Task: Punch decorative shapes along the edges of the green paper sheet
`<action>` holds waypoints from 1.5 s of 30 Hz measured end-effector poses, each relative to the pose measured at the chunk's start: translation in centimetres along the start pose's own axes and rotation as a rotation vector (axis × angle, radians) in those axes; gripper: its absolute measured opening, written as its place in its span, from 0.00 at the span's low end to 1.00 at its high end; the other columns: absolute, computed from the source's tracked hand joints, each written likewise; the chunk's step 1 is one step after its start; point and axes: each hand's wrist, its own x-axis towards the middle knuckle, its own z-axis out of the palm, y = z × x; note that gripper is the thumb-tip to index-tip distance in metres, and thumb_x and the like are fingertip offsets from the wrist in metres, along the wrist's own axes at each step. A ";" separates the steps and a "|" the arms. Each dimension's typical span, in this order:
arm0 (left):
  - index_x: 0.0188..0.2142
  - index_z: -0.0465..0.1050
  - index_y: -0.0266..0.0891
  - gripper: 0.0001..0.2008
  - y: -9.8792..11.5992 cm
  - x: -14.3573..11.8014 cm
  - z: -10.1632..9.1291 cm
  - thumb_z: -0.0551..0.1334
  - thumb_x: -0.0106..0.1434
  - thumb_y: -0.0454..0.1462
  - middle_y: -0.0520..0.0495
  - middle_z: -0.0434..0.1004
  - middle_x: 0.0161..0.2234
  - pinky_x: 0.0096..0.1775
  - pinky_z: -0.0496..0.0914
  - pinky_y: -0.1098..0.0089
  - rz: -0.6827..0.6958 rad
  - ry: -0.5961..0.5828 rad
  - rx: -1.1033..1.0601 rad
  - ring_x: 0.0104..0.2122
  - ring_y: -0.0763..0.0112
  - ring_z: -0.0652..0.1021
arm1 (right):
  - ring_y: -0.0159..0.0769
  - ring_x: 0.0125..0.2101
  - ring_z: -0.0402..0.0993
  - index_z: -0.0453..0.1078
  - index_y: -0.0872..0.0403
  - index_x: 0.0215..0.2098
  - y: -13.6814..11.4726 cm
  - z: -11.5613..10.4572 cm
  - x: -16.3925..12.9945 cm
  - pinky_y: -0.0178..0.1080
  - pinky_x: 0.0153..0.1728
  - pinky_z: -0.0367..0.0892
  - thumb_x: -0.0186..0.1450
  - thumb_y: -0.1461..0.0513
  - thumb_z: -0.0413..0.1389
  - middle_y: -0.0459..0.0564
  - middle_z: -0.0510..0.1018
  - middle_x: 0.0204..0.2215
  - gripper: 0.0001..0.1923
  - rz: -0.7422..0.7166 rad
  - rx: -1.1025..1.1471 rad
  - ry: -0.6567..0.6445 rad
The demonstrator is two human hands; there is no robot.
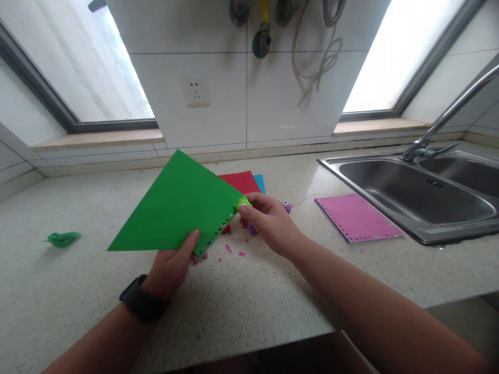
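My left hand (175, 267) holds a green paper sheet (179, 205) by its near corner, lifted above the counter. Small punched holes run along the sheet's right edge. My right hand (268, 221) grips a small light-green punch (244, 203) clamped on that edge, thumb on top. A black watch sits on my left wrist.
Red (241, 182) and blue (260, 183) sheets lie behind the green one. A pink sheet with a punched border (356, 218) rests beside the steel sink (413, 192). A purple punch (287, 206) and pink scraps (230, 250) lie near my right hand. A green crumpled piece (62, 238) sits far left.
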 end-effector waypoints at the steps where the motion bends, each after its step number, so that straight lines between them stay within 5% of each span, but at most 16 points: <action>1: 0.26 0.73 0.38 0.19 0.2 -0.1 0.1 0.64 0.63 0.51 0.48 0.77 0.20 0.24 0.72 0.69 -0.004 -0.001 -0.024 0.19 0.68 0.76 | 0.28 0.26 0.70 0.76 0.53 0.39 0.1 -0.1 0.0 0.34 0.26 0.64 0.61 0.53 0.68 0.44 0.76 0.27 0.14 0.015 -0.007 -0.010; 13: 0.33 0.71 0.38 0.12 1.8 -0.4 0.4 0.65 0.61 0.45 0.53 0.75 0.19 0.18 0.71 0.73 0.008 -0.046 -0.105 0.15 0.70 0.76 | 0.27 0.22 0.66 0.69 0.54 0.32 0.6 0.3 -0.3 0.33 0.22 0.57 0.60 0.51 0.68 0.42 0.72 0.24 0.18 0.189 0.042 0.026; 22: 0.41 0.72 0.37 0.14 1.4 -0.3 0.5 0.66 0.61 0.44 0.50 0.79 0.28 0.17 0.73 0.72 0.006 -0.048 -0.114 0.16 0.72 0.75 | 0.25 0.22 0.66 0.69 0.55 0.30 0.6 0.5 -0.3 0.32 0.25 0.60 0.60 0.54 0.69 0.42 0.73 0.24 0.16 0.184 0.046 0.007; 45: 0.42 0.75 0.37 0.12 1.2 -0.4 0.5 0.65 0.63 0.42 0.47 0.81 0.30 0.20 0.74 0.72 0.027 -0.062 -0.083 0.20 0.71 0.76 | 0.27 0.22 0.65 0.69 0.54 0.30 0.9 0.3 -0.2 0.34 0.25 0.61 0.61 0.52 0.67 0.43 0.72 0.25 0.17 0.175 -0.017 -0.048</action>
